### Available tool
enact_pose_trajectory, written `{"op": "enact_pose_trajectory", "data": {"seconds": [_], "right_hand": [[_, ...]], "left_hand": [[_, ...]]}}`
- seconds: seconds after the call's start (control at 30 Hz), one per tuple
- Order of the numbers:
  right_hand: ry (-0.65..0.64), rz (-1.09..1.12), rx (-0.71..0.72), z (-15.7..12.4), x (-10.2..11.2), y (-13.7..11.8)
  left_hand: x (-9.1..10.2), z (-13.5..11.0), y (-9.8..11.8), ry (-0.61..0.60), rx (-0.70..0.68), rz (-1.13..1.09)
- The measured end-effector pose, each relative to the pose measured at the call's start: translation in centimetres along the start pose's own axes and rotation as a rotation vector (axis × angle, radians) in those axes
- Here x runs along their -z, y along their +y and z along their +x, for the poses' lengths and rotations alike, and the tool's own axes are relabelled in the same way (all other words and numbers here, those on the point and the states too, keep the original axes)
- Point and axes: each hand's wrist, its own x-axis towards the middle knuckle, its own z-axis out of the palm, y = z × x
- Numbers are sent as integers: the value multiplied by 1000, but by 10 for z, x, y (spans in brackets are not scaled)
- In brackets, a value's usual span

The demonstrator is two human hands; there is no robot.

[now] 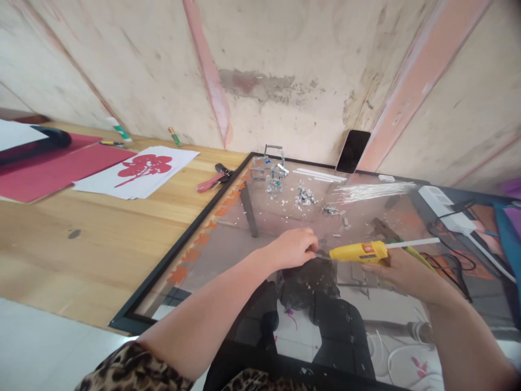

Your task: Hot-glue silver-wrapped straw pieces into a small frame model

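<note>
My right hand [407, 271] is closed round the handle of a yellow hot glue gun [358, 252]. A white glue stick [413, 243] sticks out of the gun's back end toward the right. The nozzle points left, close to the fingertips of my left hand [297, 247]. Those fingers are curled in a pinch just above the glass tabletop [228, 260]. What they pinch is too small to make out. Beyond my hands lie silvery scraps [305, 195] and small wire-like frames [272, 168] with blue bits.
Thin silvery wires [374, 191], white glue sticks [319, 175] and a phone [353, 152] leaning on the wall are at the back. A power strip [448, 209] with cables lies right. Leftward are scissors [214, 180] and white paper with a red cutout [142, 171].
</note>
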Motion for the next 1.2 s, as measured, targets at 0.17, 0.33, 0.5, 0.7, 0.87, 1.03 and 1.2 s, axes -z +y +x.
{"op": "enact_pose_trajectory", "data": {"seconds": [0.17, 0.33, 0.5, 0.7, 0.87, 1.03, 1.2], "right_hand": [[7, -25, -13, 0, -1, 0], [16, -38, -2, 0, -1, 2], [14, -20, 20, 0, 0, 6], [-13, 75, 33, 2, 2, 16], [22, 43, 15, 2, 0, 12], [5, 72, 1, 3, -2, 11], [-5, 237, 8, 4, -4, 17]], "left_hand": [[-1, 0, -1, 6, -5, -6], [-1, 0, -1, 6, -1, -15], [-1, 0, -1, 12, 1, -27], [-2, 0, -2, 9, -2, -31], [-2, 0, -2, 14, 3, -32], [-3, 1, -2, 16, -2, -35], [-3, 1, -2, 11, 0, -22]]}}
